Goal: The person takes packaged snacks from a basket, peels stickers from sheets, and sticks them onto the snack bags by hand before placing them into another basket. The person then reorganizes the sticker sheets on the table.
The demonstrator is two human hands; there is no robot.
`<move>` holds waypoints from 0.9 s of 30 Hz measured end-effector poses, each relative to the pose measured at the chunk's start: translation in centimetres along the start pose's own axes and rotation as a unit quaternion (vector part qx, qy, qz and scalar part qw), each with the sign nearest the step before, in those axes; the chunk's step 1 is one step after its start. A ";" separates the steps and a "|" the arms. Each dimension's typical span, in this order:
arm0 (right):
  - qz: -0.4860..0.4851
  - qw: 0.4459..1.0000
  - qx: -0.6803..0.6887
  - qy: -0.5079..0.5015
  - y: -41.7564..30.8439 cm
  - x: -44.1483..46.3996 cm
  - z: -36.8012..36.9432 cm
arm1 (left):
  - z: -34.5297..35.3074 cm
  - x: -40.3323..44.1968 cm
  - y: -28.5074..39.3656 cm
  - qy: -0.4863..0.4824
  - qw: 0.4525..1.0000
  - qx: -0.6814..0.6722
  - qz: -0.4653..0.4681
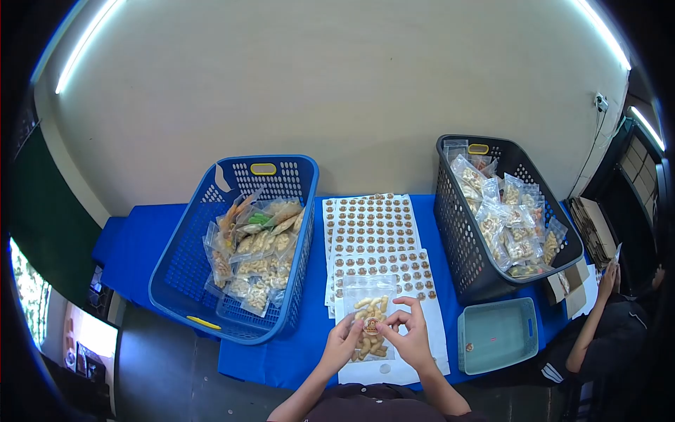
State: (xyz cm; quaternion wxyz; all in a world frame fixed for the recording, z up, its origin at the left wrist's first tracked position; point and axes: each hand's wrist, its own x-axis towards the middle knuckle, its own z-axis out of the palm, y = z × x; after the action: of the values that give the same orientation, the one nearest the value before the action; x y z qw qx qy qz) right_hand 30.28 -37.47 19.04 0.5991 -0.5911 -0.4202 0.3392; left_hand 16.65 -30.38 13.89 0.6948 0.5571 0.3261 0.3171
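Observation:
A clear bag of pale, finger-shaped pieces (371,304) lies on the white sticker sheets (376,228) in front of me. On the bag's middle is a round brown sticker (370,325). My left hand (342,342) touches the bag beside the sticker, its thumb at the sticker's left edge. From the other side, my right hand (409,332) has thumb and index finger at the sticker's right edge, with the other fingers curled. Rows of similar round stickers cover the sheets above the bag.
A blue basket (160,281) of filled bags stands at left, a black basket (460,260) of bags at right. Near the front right are a green-grey tray (498,337) and cardboard (594,228). A co-worker's arm (590,327) reaches up at far right. Blue cloth (274,362) covers the table.

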 end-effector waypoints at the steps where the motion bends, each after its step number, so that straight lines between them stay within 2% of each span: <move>1: 0.005 1.000 0.004 -0.003 0.0 0.0 0.0 | 0.0 0.0 0.1 -0.003 1.000 0.006 0.002; 27: 0.053 0.990 0.129 -0.032 1.2 0.2 0.0 | -0.2 -0.5 -0.2 0.017 0.999 0.020 -0.019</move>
State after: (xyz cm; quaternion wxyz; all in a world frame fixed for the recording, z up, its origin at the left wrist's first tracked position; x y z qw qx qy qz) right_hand 30.43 -37.24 17.90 0.6374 -0.5195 -0.3601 0.4406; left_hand 16.22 -30.70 13.74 0.6837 0.5594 0.3546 0.3064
